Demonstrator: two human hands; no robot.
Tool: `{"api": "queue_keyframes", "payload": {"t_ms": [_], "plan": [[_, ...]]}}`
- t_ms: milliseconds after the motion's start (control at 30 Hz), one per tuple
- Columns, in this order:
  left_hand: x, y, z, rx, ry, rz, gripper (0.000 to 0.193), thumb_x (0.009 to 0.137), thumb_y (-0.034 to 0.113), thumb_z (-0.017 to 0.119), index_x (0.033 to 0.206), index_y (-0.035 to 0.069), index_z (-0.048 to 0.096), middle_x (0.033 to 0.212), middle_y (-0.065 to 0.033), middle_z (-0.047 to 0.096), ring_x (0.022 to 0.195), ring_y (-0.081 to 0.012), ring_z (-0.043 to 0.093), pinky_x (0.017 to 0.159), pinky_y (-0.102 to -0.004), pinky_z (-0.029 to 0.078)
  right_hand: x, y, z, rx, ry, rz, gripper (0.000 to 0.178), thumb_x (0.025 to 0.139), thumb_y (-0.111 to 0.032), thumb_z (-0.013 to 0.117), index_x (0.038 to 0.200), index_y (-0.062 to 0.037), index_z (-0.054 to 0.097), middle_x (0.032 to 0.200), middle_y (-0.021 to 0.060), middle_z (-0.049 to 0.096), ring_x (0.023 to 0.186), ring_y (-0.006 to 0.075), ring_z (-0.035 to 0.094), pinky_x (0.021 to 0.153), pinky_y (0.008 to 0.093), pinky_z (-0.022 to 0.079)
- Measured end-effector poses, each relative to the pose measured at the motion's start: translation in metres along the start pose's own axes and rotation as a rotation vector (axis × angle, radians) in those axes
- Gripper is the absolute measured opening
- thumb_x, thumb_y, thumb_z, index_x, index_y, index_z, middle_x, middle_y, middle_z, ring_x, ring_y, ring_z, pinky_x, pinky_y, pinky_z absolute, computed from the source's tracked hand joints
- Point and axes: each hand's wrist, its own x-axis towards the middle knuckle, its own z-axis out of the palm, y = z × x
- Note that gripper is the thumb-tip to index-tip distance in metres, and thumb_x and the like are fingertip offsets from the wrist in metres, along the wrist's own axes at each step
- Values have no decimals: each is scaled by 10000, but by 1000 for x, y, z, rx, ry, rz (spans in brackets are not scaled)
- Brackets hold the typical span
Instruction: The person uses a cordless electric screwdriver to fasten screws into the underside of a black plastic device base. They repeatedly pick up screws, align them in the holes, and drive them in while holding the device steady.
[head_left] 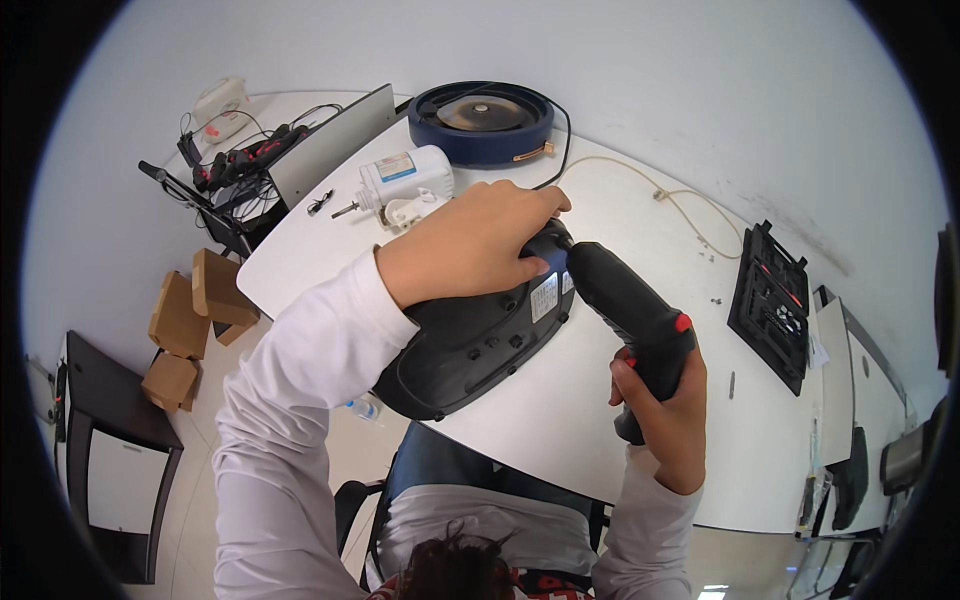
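Observation:
My right hand (668, 408) is wrapped round the grip of a black cordless screwdriver (625, 300) with red buttons. Its tip points at the far end of a black plastic appliance base (470, 345), which shows recesses, small feet and white labels. Over that far end lies my left hand (478, 235), thumb on one side and fingers on the other, gripping it. The exact spot where the tip meets the base is partly hidden by my fingers.
Behind my left hand stand a white motor-like unit (415, 172) and a round dark blue appliance (480, 125) with a cord. To the right lie an open black tool case (770, 305), small screws (715, 300) and a thin grey bit (732, 385). Cardboard boxes (185, 315) sit at left.

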Motion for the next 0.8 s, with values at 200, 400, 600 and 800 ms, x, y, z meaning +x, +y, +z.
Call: {"api": "queue_keyframes", "payload": {"t_ms": [200,400,600,800], "plan": [[2,4,-3,-32,-39,-44,450,730,105,706,1133,39,517,952,-158,646,847,-340,614,736,-387,473,0,-1,-2,-14,-5,10,427,777,21,660,1135,-29,431,761,38,540,604,87,518,539,226,436],[2,8,-4,-40,-43,-48,406,731,105,706,1091,46,529,921,-150,650,832,-337,615,721,-385,472,-1,-2,-1,-3,7,5,438,775,17,660,1145,-28,429,762,40,539,603,89,519,541,229,437],[-3,4,-6,-30,-17,-25,384,732,100,705,1071,56,531,931,-142,650,822,-335,614,722,-385,469,-1,-2,4,-16,-7,-3,440,778,9,661,1149,-25,427,748,36,536,596,88,515,539,225,434],[16,11,-1,-77,-56,90,365,708,73,702,1041,56,554,964,-141,635,881,-334,600,742,-386,464,-2,0,-11,-86,45,37,447,780,-14,674,1158,-55,438,736,26,543,597,66,512,533,223,433]]}}
